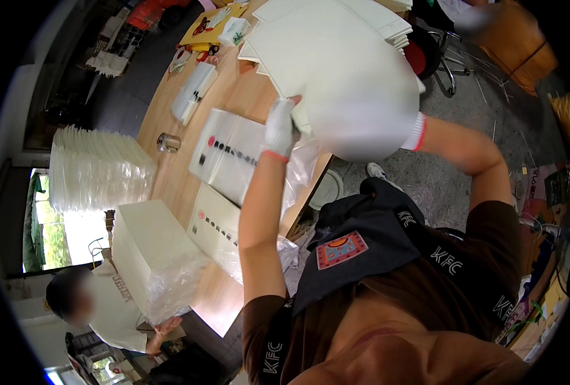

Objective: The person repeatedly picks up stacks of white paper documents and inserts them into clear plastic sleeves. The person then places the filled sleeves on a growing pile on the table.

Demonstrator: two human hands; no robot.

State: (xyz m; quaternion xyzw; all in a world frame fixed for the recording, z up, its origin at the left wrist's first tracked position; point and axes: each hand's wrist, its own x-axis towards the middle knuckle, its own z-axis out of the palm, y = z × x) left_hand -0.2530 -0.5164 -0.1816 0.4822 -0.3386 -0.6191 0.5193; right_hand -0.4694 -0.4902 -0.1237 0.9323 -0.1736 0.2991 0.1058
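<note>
A large cream sheet point(336, 58) lies on top of a stack of similar sheets at the far end of the table. My left hand point(280, 128), in a white glove with a red cuff, is closed at the near left corner of this sheet, its bare fingertips on the edge. A white glove with a pink cuff covers my right hand point(394, 125), over the sheet's right side. Blur hides its fingers. Just left of my left hand lies a clear plastic-wrapped pack point(227, 154) with a red round mark and dark print, and a similar pack point(211, 215) sits nearer.
On the wooden table point(169, 167) stand a small metal can point(167, 142), a white pack point(195, 93) and tape rolls. A tall sheet stack point(99, 170) rises at left. Another person point(115, 301) touches a plastic-wrapped block point(153, 256). A wheeled chair point(449, 61) stands at right.
</note>
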